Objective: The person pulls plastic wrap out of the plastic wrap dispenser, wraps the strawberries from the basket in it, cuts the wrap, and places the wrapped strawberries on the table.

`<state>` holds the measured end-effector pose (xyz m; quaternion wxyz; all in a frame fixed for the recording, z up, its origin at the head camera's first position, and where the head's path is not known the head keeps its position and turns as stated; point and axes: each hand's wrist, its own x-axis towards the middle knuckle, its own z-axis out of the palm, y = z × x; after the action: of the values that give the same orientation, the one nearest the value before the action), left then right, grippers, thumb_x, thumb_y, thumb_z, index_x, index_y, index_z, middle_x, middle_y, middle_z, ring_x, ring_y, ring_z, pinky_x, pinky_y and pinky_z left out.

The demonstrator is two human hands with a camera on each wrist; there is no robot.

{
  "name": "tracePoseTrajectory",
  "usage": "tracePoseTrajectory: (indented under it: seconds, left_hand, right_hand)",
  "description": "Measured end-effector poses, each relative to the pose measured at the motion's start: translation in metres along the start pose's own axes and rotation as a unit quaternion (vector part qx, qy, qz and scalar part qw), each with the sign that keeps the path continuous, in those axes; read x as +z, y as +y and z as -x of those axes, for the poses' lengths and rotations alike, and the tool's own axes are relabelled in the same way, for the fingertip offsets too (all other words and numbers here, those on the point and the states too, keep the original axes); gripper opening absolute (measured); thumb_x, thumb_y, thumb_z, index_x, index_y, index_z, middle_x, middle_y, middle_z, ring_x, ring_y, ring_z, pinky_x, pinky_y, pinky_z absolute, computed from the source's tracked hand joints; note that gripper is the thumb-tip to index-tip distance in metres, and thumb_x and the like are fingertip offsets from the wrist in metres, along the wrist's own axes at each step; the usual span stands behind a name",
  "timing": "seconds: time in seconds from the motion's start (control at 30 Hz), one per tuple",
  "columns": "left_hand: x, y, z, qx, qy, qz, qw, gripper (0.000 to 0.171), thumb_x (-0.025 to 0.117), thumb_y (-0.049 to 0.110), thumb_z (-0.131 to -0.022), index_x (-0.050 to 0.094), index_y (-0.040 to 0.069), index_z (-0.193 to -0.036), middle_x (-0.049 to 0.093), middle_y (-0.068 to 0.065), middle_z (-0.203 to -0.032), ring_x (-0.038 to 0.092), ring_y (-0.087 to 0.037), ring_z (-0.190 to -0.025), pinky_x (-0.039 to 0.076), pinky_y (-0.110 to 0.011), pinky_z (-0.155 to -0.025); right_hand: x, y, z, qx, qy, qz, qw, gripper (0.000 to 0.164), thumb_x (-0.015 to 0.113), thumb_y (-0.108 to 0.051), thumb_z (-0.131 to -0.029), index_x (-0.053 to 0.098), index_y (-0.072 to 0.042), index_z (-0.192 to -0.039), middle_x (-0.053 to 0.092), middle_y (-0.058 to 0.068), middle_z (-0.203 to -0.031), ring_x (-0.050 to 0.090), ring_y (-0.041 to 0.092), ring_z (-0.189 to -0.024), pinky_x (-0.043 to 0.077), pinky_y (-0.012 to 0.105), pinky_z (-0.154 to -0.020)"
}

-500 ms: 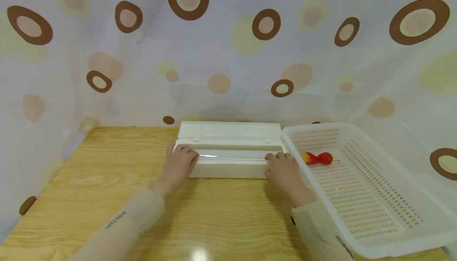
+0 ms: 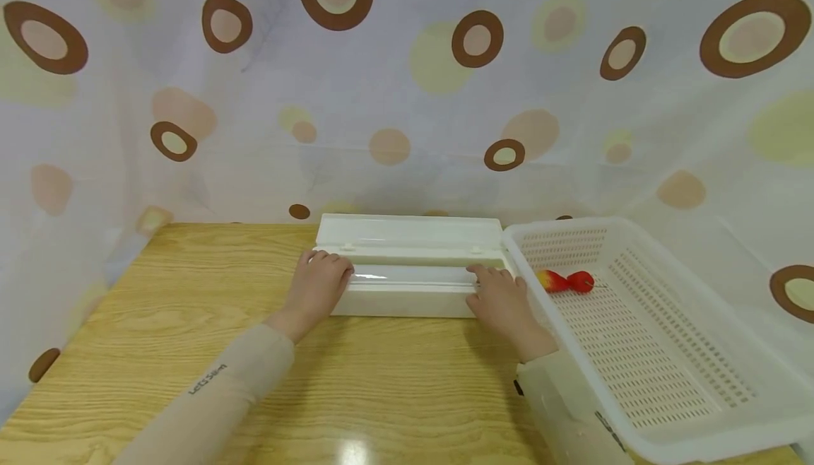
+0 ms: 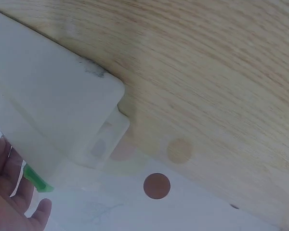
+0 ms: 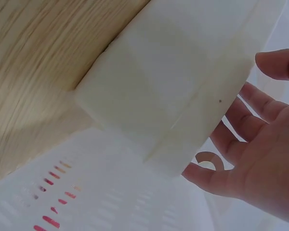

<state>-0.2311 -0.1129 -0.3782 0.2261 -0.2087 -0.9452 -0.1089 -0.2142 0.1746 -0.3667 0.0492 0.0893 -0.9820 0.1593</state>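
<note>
A long white plastic box [image 2: 407, 304] lies open on the wooden table [image 2: 159, 309], its lid [image 2: 410, 228] folded back toward the curtain. A shiny clear roll [image 2: 413, 275] lies along its inside. My left hand [image 2: 316, 288] rests on the box's left end, fingers laid over the front wall. My right hand [image 2: 499, 299] rests the same way on the right end. In the right wrist view the right hand [image 4: 260, 159] is spread and relaxed against the box [image 4: 183, 82], thumb apart. The left wrist view shows the box corner [image 3: 48, 106], a green tab [image 3: 36, 179] and part of the left hand [image 3: 9, 202].
A white perforated basket [image 2: 566, 225] stands directly right of the box, overhanging the table's right edge. A small red and yellow item [image 2: 566, 282] lies inside it. A curtain with brown circles [image 2: 407, 97] closes off the back and sides.
Both hands have crept a little farther over the box's front wall, the right hand slightly to the left. The box and basket have not moved.
</note>
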Motion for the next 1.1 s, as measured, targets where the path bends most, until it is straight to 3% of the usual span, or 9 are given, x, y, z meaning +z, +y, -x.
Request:
tracePoseTrajectory:
  seconds: [0.23, 0.47, 0.77, 0.93, 1.1]
  left_hand:
    - [0.000, -0.001, -0.006, -0.011, -0.017, -0.005, 0.9998, 0.011, 0.057, 0.013, -0.091, 0.067, 0.009, -0.090, 0.073, -0.005, -0.088, 0.062, -0.024, -0.088, 0.045, -0.045, -0.093]
    - [0.000, -0.001, -0.014, -0.014, -0.019, -0.024, 0.9994, 0.013, 0.055, 0.014, -0.092, 0.065, 0.007, -0.089, 0.071, -0.006, -0.086, 0.063, -0.024, -0.085, 0.048, -0.044, -0.090]
    - [0.000, -0.001, -0.020, -0.026, -0.017, -0.013, 0.9994, 0.015, 0.053, 0.012, -0.093, 0.065, 0.005, -0.088, 0.071, -0.008, -0.083, 0.063, -0.025, -0.080, 0.050, -0.044, -0.085]
    - [0.001, -0.002, -0.023, -0.025, -0.005, -0.016, 0.9995, 0.015, 0.054, 0.012, -0.092, 0.066, 0.004, -0.087, 0.071, -0.009, -0.081, 0.064, -0.025, -0.079, 0.051, -0.043, -0.080]
    - [0.000, -0.002, -0.027, -0.031, -0.013, -0.016, 0.9993, 0.016, 0.053, 0.013, -0.093, 0.065, 0.004, -0.087, 0.070, -0.009, -0.080, 0.063, -0.025, -0.078, 0.051, -0.043, -0.077]
  right_hand:
    - [-0.001, -0.006, -0.003, -0.008, 0.006, -0.010, 1.000, 0.042, 0.047, -0.008, -0.087, 0.056, -0.004, -0.128, 0.068, 0.017, -0.108, 0.051, 0.040, -0.107, 0.034, 0.065, -0.091]
    - [0.001, -0.013, -0.018, -0.002, 0.015, 0.022, 1.000, 0.036, 0.052, -0.022, -0.091, 0.062, -0.004, -0.120, 0.060, 0.023, -0.118, 0.049, 0.042, -0.109, 0.043, 0.059, -0.086]
    - [0.001, -0.011, -0.031, -0.002, 0.064, 0.094, 0.993, 0.017, 0.061, -0.015, -0.087, 0.075, -0.008, -0.094, 0.068, 0.016, -0.095, 0.056, 0.037, -0.092, 0.051, 0.049, -0.072]
    - [-0.001, -0.004, -0.034, 0.011, 0.064, 0.094, 0.994, 0.017, 0.060, -0.013, -0.086, 0.074, -0.006, -0.091, 0.070, 0.016, -0.091, 0.057, 0.037, -0.088, 0.051, 0.049, -0.072]
    - [-0.003, -0.002, -0.036, 0.008, 0.061, 0.083, 0.995, 0.016, 0.058, -0.010, -0.085, 0.072, -0.003, -0.088, 0.072, 0.017, -0.089, 0.060, 0.037, -0.083, 0.053, 0.050, -0.070]
